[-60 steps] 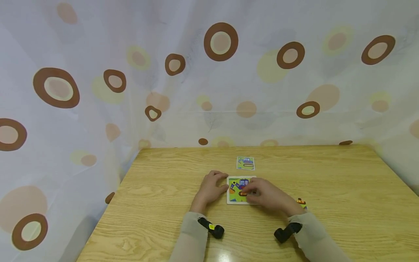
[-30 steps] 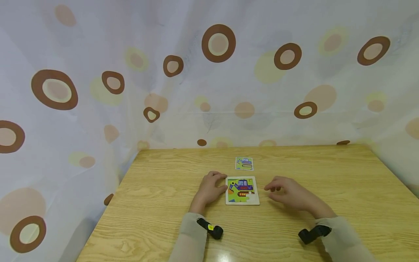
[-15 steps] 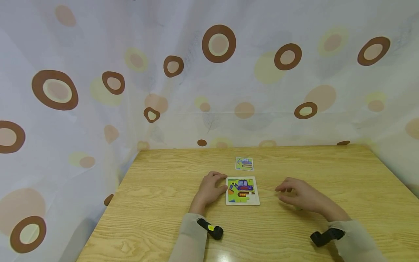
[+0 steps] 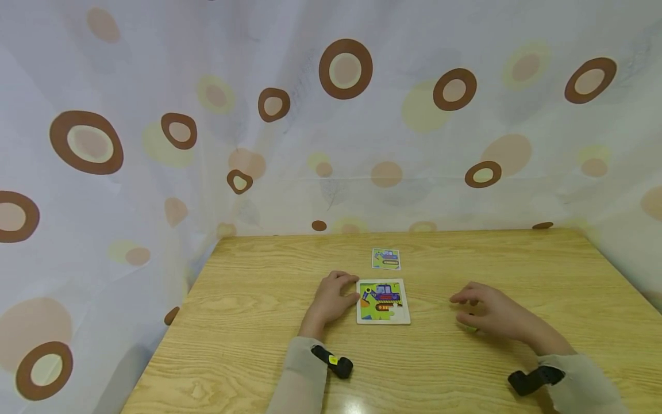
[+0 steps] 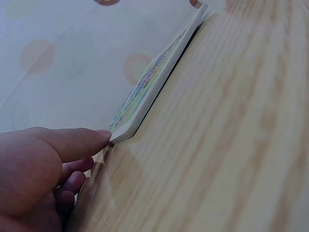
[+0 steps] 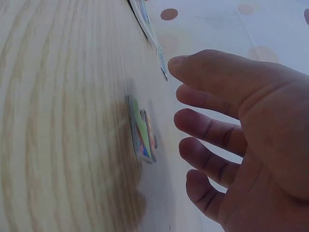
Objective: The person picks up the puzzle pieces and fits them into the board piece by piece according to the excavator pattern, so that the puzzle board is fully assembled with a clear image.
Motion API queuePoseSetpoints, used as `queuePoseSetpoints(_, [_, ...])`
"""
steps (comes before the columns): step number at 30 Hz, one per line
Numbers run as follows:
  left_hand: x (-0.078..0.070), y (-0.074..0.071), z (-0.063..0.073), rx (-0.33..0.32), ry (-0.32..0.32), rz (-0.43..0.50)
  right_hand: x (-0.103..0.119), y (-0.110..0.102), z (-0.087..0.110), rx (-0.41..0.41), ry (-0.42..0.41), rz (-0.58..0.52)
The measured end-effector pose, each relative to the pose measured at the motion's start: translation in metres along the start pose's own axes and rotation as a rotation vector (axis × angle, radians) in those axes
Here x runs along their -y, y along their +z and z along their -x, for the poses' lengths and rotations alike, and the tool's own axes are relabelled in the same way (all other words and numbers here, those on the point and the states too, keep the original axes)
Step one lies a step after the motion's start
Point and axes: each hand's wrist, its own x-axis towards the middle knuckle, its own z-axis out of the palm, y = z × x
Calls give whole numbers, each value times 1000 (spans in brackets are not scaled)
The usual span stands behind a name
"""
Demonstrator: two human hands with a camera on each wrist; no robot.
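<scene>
A square jigsaw puzzle with an excavator picture lies in a pale frame on the table; a bare gap shows at its lower right corner. My left hand rests at its left side, index finger by the upper left corner and thumb against the edge. In the left wrist view, the thumb touches the frame's corner. My right hand hovers to the right of the frame, fingers loosely bent and holding nothing. Below those fingers lies a loose puzzle piece, green with some orange and blue, mostly hidden by the hand in the head view.
A small card with the same excavator picture lies behind the frame. The wooden table runs back to a white curtain with brown and yellow circles. Both wrists wear a black camera strap.
My right hand has left the puzzle and moved right, over the loose piece. The gap at the puzzle's lower right has come into view. My left hand stays at the frame.
</scene>
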Motion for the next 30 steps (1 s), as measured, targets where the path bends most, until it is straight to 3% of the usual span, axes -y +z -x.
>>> queuePoseSetpoints(13, [2, 1, -1, 4, 2, -23, -12, -2, 14, 41, 35, 18])
queuePoseSetpoints(30, [2, 2, 0, -1, 3, -18, -23, -4, 23, 87, -7, -65])
